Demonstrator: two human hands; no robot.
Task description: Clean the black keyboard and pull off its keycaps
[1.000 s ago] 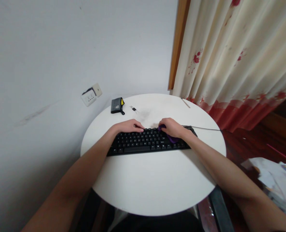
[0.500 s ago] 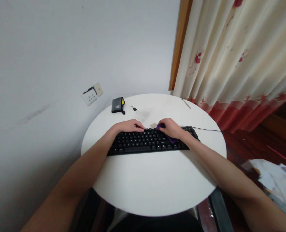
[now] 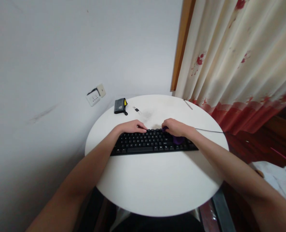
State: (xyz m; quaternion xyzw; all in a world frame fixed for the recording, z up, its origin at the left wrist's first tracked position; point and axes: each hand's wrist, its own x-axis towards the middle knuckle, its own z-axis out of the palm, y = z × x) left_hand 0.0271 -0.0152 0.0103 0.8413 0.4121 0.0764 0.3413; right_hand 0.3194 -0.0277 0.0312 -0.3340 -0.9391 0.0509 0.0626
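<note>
Wiping the keys, by the look of it. Where is the purple cloth (image 3: 178,140)?

— Bunched under the right hand (image 3: 176,128), whose fingers are curled closed around it. It sits on the keyboard (image 3: 150,145) right of the middle, up by the far rows.

And the left hand (image 3: 132,126)?

— Laid flat and open on the far left edge of the keyboard, gripping nothing, just pressing down. That is sensible, I think, because the board lies loose on the round table (image 3: 157,183) and would slide under a sideways rub.

Anything to mind?

— I would go lightly and in short strokes along each row, so that no key cap catches in a fold. The cable (image 3: 209,130) runs off to the right near that wrist, so avoid dragging it. The black pouch (image 3: 120,106) and the small clip (image 3: 137,109) lie well apart at the back, out of the way.
</note>
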